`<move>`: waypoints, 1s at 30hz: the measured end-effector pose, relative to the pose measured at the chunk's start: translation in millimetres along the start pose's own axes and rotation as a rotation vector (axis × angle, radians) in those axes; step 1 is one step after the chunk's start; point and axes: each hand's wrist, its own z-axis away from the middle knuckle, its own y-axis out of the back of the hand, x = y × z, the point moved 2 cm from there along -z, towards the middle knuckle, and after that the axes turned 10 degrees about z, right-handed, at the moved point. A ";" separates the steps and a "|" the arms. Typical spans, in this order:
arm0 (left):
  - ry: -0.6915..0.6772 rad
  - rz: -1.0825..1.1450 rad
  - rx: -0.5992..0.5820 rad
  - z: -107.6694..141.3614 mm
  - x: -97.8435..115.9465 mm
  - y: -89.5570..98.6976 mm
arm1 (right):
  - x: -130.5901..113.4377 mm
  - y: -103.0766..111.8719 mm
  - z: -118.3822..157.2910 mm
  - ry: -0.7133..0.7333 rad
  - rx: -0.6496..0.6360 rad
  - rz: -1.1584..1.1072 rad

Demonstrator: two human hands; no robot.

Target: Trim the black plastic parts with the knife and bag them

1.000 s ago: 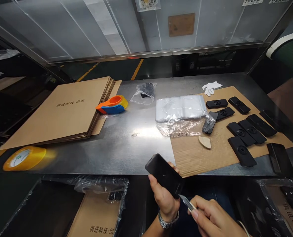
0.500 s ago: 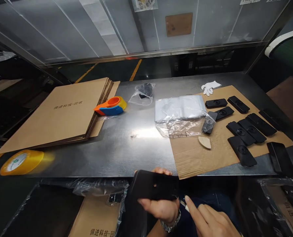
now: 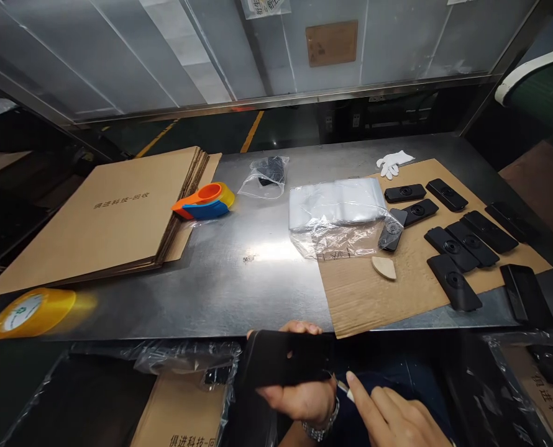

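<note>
My left hand (image 3: 304, 400) is wrapped round a black plastic casing (image 3: 299, 359) with a small hole in it, held tilted just off the table's front edge. My fingers curl over its far side and the thumb lies along the near side. Close by on the right, my right hand (image 3: 393, 413) grips a slim white tool (image 3: 344, 388) with a thin tip, its index finger stretched along it. That tip is at the casing's lower right corner; whether it touches, I cannot tell. Several similar black plastic parts (image 3: 454, 280) lie on a cardboard sheet (image 3: 351, 304) to the right.
On the metal table (image 3: 239, 279) lie flat cardboard boxes (image 3: 94, 223), a tape dispenser (image 3: 206, 202), a tape roll (image 3: 31, 313), a bagged black item (image 3: 271, 171), clear plastic bags (image 3: 337, 205), a white glove (image 3: 393, 163) and a beige wedge (image 3: 384, 268). Plastic-lined boxes (image 3: 178, 397) stand below.
The casing has tilted slightly in my left hand and sits a little lower. My right hand and the tool have barely moved, and the whole view has shifted slightly.
</note>
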 end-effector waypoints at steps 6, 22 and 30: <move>0.044 -0.015 -0.008 3.3 2.8 -3.8 | -1.2 -5.3 9.0 0.003 -0.085 0.003; 0.376 -0.091 0.202 -0.3 -2.3 11.1 | 20.6 3.8 -2.1 -0.025 -0.037 0.122; 0.670 -0.069 0.123 -5.7 0.4 4.5 | 34.8 5.6 -0.7 -0.099 -0.101 -0.129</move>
